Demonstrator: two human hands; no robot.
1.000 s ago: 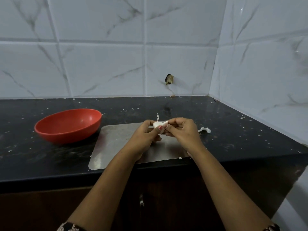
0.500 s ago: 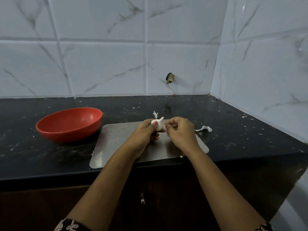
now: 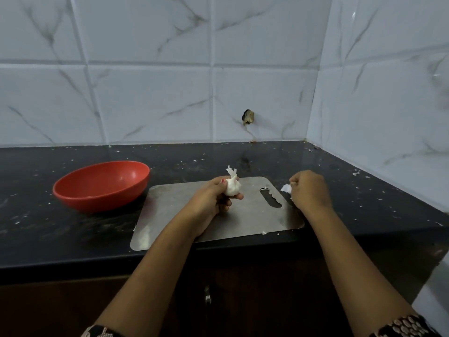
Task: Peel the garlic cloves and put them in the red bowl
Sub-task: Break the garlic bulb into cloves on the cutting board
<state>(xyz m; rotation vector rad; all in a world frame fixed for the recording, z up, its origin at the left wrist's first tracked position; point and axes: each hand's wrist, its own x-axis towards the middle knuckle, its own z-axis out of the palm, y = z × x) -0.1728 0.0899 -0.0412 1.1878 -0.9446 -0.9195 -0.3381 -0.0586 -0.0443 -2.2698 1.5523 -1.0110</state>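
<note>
One black counter (image 3: 364, 190), white marble tiles (image 3: 150, 103), left fingers (image 3: 239, 196) gripping garlic (image 3: 232, 187), right fingers (image 3: 295, 182) pinching peel (image 3: 286, 189)

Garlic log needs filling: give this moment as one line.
left hand: holds garlic | right hand: pinches peel | bowl: left of board

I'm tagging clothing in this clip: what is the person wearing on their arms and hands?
Both forearms are bare. Dark sleeves with a pale printed pattern show only at the bottom edge: the left sleeve and the right sleeve. There are no gloves. The left hand has a red-painted nail. The nails of the right hand are hidden.
</note>
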